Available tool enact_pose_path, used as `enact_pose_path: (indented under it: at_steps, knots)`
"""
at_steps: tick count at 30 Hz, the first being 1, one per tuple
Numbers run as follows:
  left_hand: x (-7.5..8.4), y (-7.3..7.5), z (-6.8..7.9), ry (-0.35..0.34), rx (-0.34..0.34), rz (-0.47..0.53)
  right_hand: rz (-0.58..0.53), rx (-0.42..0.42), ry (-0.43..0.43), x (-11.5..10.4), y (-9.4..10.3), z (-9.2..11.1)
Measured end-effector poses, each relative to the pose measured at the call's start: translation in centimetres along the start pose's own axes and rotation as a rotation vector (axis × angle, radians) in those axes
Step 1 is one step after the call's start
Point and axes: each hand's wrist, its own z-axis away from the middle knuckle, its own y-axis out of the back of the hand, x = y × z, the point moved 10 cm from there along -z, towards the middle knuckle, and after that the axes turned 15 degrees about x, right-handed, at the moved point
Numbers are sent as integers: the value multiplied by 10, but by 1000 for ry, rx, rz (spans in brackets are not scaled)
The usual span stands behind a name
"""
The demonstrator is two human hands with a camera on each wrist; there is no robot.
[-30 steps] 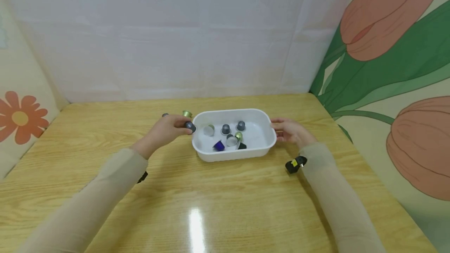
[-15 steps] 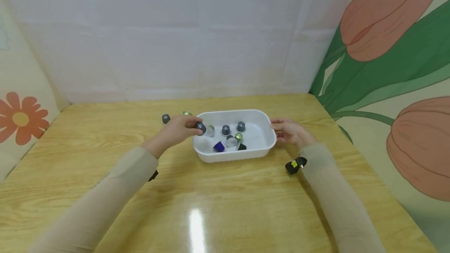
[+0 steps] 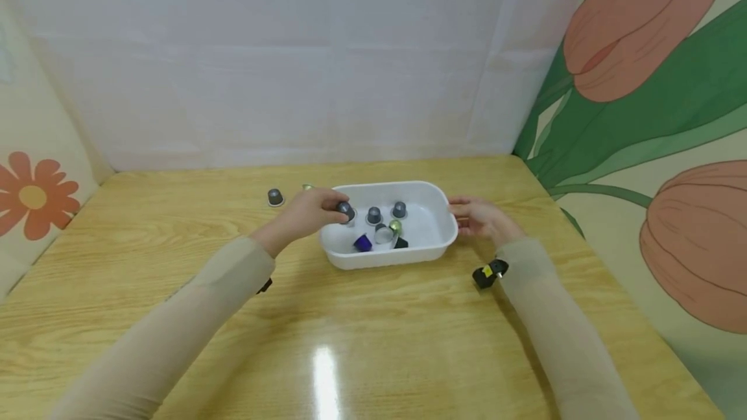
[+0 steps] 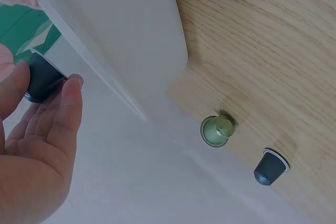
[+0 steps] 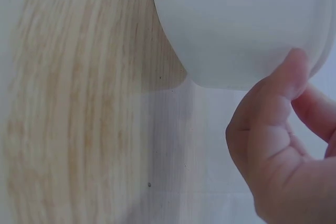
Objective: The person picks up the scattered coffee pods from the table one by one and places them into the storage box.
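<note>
Between thumb and fingers, my left hand (image 3: 315, 209) pinches a dark grey coffee capsule (image 3: 347, 211), held over the left end of a white plastic bin (image 3: 428, 253). The same capsule (image 4: 44, 80) shows tilted beside the bin's rim in the left wrist view. At the bin's right end, my right hand (image 3: 481, 218) touches the outer wall with its fingers just below the rim. Inside the bin lie several capsules, among them a purple capsule (image 3: 363, 243), a green capsule (image 3: 395, 226) and two upright dark grey ones. A clear capsule there is partly hidden.
Behind the left hand on the wooden table (image 3: 373, 329) stands another dark grey capsule (image 3: 275, 197). A green capsule (image 4: 216, 129) sits near it, mostly hidden by the hand in the head view. A white cloth backdrop (image 3: 292, 83) rises behind the table.
My left hand has moved right with the dark grey capsule, from outside the bin's left rim to over its inside. The right hand and the bin stay nearly in place.
</note>
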Motion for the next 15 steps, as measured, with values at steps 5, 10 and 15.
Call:
enact_pose_path:
  at_steps: [5,10,15]
  knots:
    - [6,-4,-2,-10,-4,14,2,5,2,-1,0,1]
    - [14,-10,-6,-9,-12,24,12,11,7,-2,1,2]
    - [21,-18,-8,8,-27,21,10,12,3,-2,0,3]
